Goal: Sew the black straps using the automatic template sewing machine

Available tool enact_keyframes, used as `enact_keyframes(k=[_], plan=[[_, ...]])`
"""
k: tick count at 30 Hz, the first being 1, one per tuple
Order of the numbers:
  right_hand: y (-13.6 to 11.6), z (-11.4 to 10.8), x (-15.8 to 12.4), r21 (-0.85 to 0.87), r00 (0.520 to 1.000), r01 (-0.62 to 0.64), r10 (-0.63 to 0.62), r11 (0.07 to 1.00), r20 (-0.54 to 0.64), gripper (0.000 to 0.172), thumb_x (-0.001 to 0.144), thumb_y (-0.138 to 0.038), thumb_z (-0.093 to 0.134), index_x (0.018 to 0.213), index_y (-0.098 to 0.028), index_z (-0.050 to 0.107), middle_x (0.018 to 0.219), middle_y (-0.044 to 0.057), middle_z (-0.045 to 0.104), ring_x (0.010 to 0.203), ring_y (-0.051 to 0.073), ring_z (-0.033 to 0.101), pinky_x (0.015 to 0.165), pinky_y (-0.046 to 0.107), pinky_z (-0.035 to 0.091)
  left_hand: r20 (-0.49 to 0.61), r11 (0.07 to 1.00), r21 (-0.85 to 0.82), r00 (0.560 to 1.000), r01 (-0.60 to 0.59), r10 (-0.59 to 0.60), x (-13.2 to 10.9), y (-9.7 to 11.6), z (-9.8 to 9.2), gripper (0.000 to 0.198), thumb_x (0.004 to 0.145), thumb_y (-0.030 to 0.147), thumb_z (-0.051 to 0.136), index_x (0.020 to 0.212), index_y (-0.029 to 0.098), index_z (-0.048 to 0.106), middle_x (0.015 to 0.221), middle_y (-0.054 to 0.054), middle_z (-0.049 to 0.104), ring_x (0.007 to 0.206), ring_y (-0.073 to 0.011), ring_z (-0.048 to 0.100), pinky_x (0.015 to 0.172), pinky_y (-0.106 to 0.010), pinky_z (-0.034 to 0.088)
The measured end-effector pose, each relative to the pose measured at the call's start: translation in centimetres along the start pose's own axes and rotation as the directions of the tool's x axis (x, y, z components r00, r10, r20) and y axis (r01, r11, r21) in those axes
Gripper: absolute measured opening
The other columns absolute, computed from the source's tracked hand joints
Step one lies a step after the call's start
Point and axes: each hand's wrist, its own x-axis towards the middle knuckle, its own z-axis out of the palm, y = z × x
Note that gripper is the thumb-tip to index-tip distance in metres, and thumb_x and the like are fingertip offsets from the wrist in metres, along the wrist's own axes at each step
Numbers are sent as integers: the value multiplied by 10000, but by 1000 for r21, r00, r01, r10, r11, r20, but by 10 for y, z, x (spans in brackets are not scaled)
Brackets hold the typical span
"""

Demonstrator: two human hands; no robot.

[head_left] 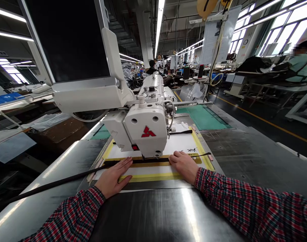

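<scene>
A long black fabric strip [67, 179] runs from the lower left across a white template [153, 174] edged with yellow tape, passing under the head of a white sewing machine [145, 129]. My left hand [114, 178] lies flat with fingers stretched out, its fingertips on the strip left of the needle area. On the right, my right hand [182, 164] rests over the strip with its fingers curled down onto it. The strip's thin end sticks out beyond that hand. Whether the right fingers pinch the strip is hidden.
A black monitor [72, 40] on a white arm hangs at the upper left. The metal table [234, 158] spreads around the template, with green panels [206, 117] behind. Thread cones [200, 71] stand farther back. A person [302, 64] sits at the far right.
</scene>
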Motion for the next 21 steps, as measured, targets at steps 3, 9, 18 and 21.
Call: enact_keyframes(k=[3,9,18,21], plan=[[-5,0,6,7,1000,-1,1,1000,-16,96,885,-128,504,882,-124,600,902,73,532,831,214,431,698,340,399,0,1000,-7,1000,8,-8,-5,-6,-2,513,907,382,414,1370,183,321,1414,-44,312,1286,-226,312,1045,-378,331],[-15,4,18,-8,998,12,-12,1000,-63,138,881,-91,470,892,-111,606,898,80,536,827,219,439,704,348,414,-13,1000,-6,1000,13,-13,-14,-15,-6,500,909,369,410,1366,183,332,1413,-34,311,1285,-221,314,1043,-356,334],[22,-10,12,519,977,-204,210,830,47,196,815,-67,541,891,-180,681,853,25,629,802,157,551,698,237,441,-4,994,99,999,45,-45,-18,-15,-9,473,917,358,366,1354,179,351,1392,-59,350,1269,-233,342,1018,-391,370],[52,-15,-1,633,934,-346,322,693,157,140,782,-105,599,834,-176,708,827,20,663,753,153,591,695,224,454,-55,991,111,996,70,-64,-11,20,-7,426,911,300,349,1307,161,420,1346,-91,418,1217,-250,420,979,-404,422]])
